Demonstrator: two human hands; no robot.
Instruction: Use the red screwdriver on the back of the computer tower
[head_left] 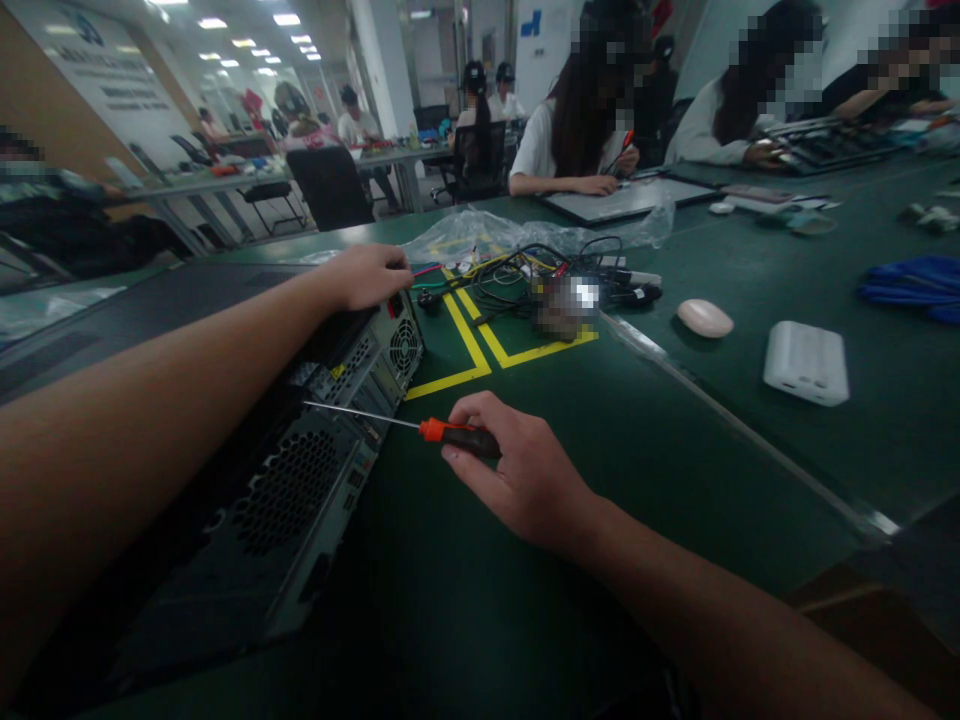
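Note:
A black computer case (247,590) lies on the green table at my left, its rear panel with vent grilles and ports facing right. My left hand (375,275) rests at the far rear corner of the case, fingers curled over the edge near the power supply fan grille (403,345). Between the thumb and fingers of my right hand (536,470) is a screwdriver (469,438) with an orange and black handle. Its long thin shaft points left, and the tip meets or hovers just before the rear panel's edge; contact cannot be made out.
Beyond the case lie tangled cables (517,285) and clear plastic wrap (480,235) by yellow tape (450,380). To the right are a pale rounded object (705,318), a white box-shaped device (806,362) and blue fabric (919,285). Co-workers sit across the table.

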